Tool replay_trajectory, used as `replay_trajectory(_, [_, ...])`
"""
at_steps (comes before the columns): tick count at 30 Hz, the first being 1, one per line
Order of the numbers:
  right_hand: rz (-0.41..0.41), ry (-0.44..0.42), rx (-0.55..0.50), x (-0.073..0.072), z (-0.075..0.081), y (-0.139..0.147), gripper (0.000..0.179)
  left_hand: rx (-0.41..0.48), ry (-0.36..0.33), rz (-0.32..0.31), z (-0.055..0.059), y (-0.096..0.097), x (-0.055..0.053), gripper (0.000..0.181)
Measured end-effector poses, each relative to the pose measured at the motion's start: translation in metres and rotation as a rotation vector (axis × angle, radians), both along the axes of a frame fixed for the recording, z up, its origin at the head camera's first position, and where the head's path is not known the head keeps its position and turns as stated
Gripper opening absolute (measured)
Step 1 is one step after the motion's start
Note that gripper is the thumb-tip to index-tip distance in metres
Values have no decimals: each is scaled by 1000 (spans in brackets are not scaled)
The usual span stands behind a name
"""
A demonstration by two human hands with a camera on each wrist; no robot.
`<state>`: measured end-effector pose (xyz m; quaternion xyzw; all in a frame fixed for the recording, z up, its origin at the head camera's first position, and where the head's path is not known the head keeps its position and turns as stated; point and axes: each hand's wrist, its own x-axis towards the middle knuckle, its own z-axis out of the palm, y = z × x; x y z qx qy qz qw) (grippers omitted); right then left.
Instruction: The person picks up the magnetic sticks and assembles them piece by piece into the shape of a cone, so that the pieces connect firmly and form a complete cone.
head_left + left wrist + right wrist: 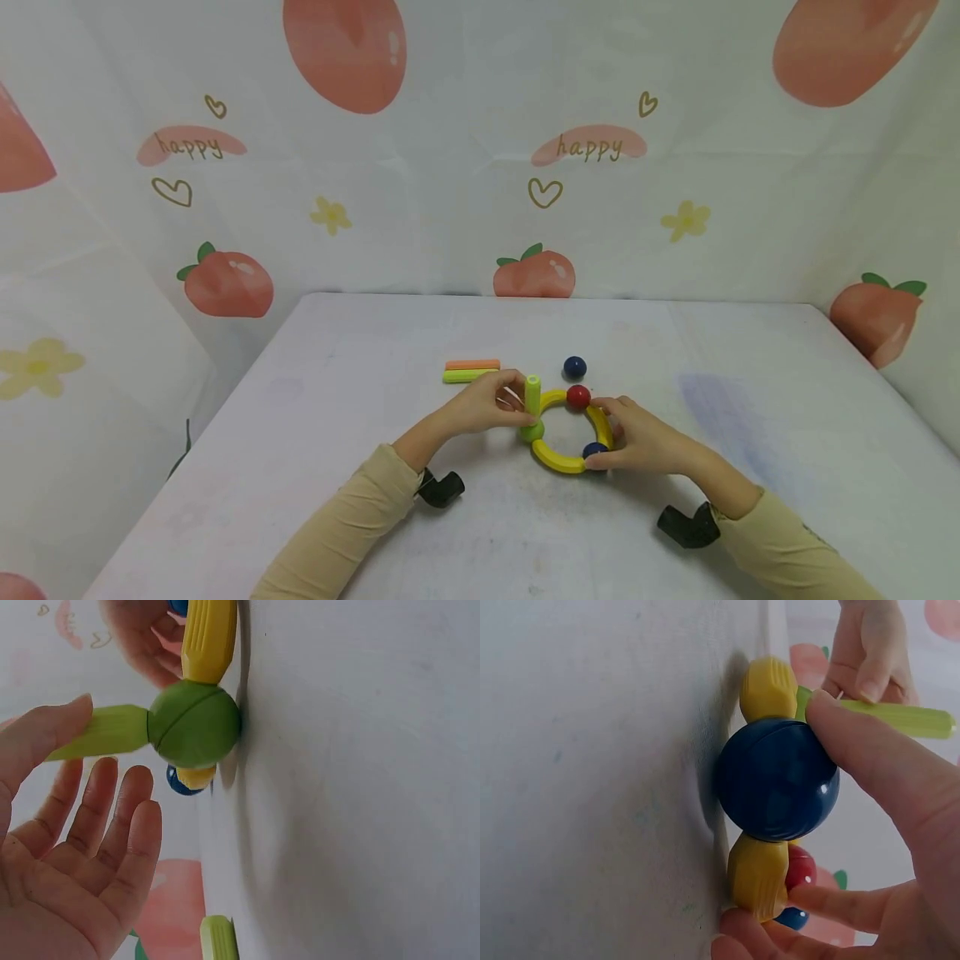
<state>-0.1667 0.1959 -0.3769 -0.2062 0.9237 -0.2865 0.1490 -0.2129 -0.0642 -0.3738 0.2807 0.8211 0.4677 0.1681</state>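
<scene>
1. Pinching a ribbed lime rod (532, 394) between thumb and fingers of the left hand (487, 403), held upright, end touching a glossy, seamed green ball (194, 724).
2. Gripping the ring (558, 461) with the right hand (651, 437), thumb on a shiny dark-blue ball (776, 780), fingers spread along a faceted yellow arc.
3. Lying flat on the pale table (337, 358), beside a red ball (578, 397) in the ring: see a loose blue ball (574, 367).
4. Read "happy" twice on the peach-printed wall cloth (450, 208).
</scene>
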Motion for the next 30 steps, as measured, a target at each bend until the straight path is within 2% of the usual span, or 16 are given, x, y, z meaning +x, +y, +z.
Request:
replay_trajectory(5, [25, 9, -19, -3, -1, 3, 82, -13, -3, -13, -1, -9, -3, 32])
replay_trajectory(10, [39, 27, -29, -6, -3, 5, 78, -32, 18, 19, -3, -18, -9, 33])
replay_trajectory(19, [55, 17, -102, -9, -2, 8, 69, 18, 106, 134, -6, -35, -23, 27])
replay_trajectory(24, [80, 13, -147, -10, -2, 9, 62, -35, 102, 231, -6, -43, -28, 25])
replay_trajectory(30, [111, 15, -180, -12, -5, 11, 56, -84, 106, 298, -6, -51, -30, 24])
